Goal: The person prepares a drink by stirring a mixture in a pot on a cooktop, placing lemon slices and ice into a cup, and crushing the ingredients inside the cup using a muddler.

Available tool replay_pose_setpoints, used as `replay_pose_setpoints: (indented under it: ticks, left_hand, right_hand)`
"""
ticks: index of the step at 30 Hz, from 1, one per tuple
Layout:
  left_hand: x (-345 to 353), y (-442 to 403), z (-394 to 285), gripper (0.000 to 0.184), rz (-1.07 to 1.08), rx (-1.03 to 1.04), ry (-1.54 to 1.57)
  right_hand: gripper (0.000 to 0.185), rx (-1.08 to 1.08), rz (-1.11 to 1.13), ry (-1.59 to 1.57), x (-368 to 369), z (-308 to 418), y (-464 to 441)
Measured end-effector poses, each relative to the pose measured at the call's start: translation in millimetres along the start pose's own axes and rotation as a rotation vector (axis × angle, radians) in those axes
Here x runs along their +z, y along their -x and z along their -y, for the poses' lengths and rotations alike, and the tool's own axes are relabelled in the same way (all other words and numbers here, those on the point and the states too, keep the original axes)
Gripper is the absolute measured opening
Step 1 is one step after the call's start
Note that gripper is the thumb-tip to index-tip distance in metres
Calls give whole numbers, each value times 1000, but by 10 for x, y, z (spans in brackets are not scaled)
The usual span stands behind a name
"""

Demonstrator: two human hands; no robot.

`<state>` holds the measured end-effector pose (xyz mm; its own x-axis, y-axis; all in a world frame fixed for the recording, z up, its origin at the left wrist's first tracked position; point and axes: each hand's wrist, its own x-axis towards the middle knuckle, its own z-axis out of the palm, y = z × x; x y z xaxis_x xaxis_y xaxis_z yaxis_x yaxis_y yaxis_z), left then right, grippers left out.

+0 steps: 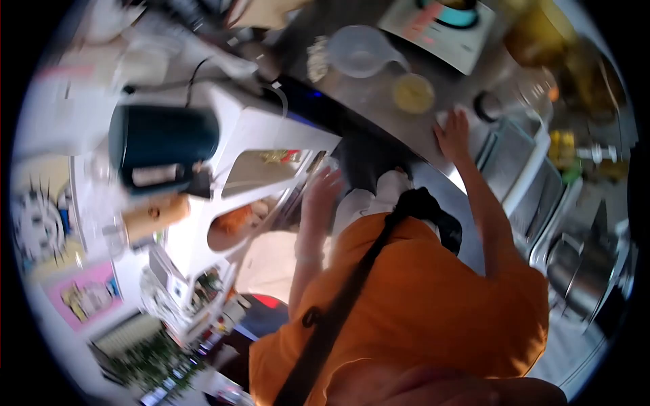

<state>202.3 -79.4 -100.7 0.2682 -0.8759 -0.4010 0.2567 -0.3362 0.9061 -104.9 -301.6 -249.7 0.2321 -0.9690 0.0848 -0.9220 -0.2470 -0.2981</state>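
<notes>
My left hand (323,186) hangs beside the white shelf unit (257,125); it is blurred, but its fingers look apart and nothing shows in them. My right hand (453,137) rests at the edge of the grey countertop (423,132), fingers spread, near a small whitish thing that is too blurred to name. Just beyond it lies a round yellowish dish (413,93). A translucent cup with a handle (360,51) stands farther along the counter, below a white appliance with a round dark top (440,30).
A dark teal kettle (162,145) and a tan cylinder (156,218) are on the left. Right of my right arm are a rack with trays (511,162) and a metal pot (579,271). A dark strap (345,304) crosses the orange shirt.
</notes>
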Motion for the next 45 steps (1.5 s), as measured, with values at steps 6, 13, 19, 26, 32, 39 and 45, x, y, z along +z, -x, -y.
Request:
replay_pose_setpoints:
  ticks: [6, 13, 19, 26, 32, 39, 45]
  left_hand:
    - [49, 188, -448, 50, -98, -53, 356]
    - [-295, 611, -473, 52, -244, 23, 419]
    - [-768, 1034, -145, 53, -403, 136, 532]
    - [-1056, 1564, -10, 47, -577, 341, 663]
    - [-1282, 1903, 164, 44, -701, 260, 742]
    - [-1561, 2203, 433, 46, -816, 278, 823]
    - [-1773, 2289, 484, 46, -817, 297, 830]
  right_hand:
    - [65, -89, 184, 213, -185, -1, 613]
    - [43, -258, 212, -241, -429, 448, 627]
    - [31, -443, 404, -664, -619, 1910, 389]
    - [23, -1106, 249, -867, -1912, 4183, 311]
    - [27, -1134, 490, -979, -2255, 6047, 138]
    - [35, -864, 914, -985, -1310, 7137, -232]
    - [62, -440, 1442, -1431, -1449, 7351, -90]
